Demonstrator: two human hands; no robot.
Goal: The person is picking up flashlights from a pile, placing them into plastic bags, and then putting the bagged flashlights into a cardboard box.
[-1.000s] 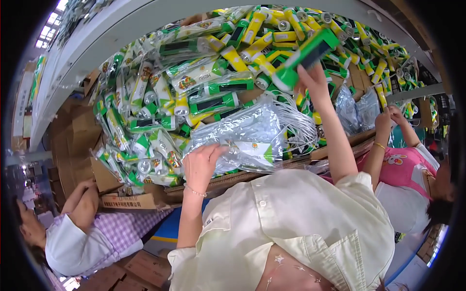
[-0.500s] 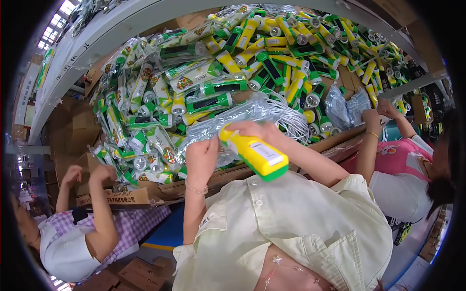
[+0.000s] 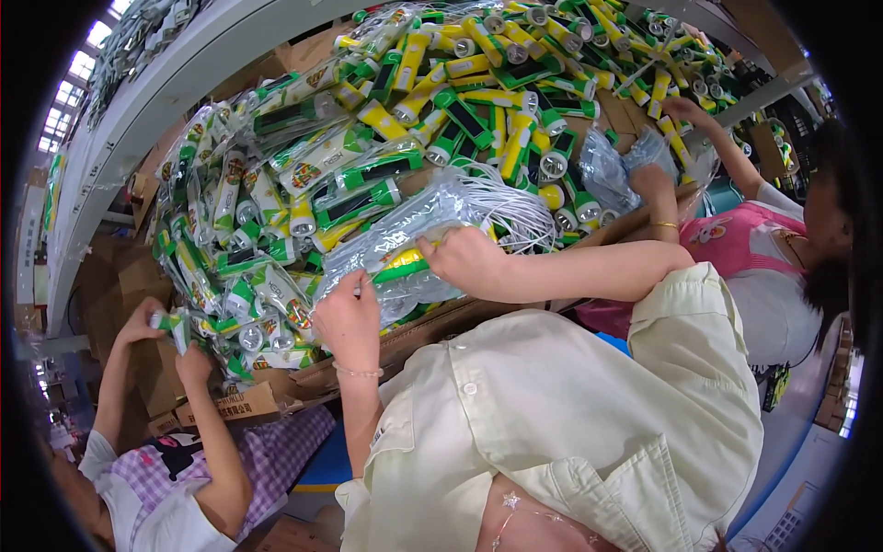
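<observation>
A yellow and green flashlight [image 3: 402, 266] lies between my hands, low over the near side of the heap. My right hand [image 3: 462, 263] is closed on its right end. My left hand [image 3: 348, 319] pinches the edge of a clear plastic bag by the flashlight's left end. The clear film around the flashlight makes it hard to tell how much of it is inside the bag. Just beyond lies a stack of clear plastic bags [image 3: 391, 221], with a bundle of white cables [image 3: 515, 207] to its right.
Bagged flashlights [image 3: 267, 198] are piled at the left, loose flashlights [image 3: 497, 83] at the far side. A cardboard edge [image 3: 414, 336] runs along the front. A co-worker's hands [image 3: 170, 336] hold a flashlight at the left; another co-worker's hand [image 3: 651, 182] touches bluish plastic bags [image 3: 607, 175] at the right.
The flashlight has moved forward and left, from over my shirt to the plastic bags. My right hand went with it. The left co-worker now holds a bagged flashlight; the right one reaches farther out.
</observation>
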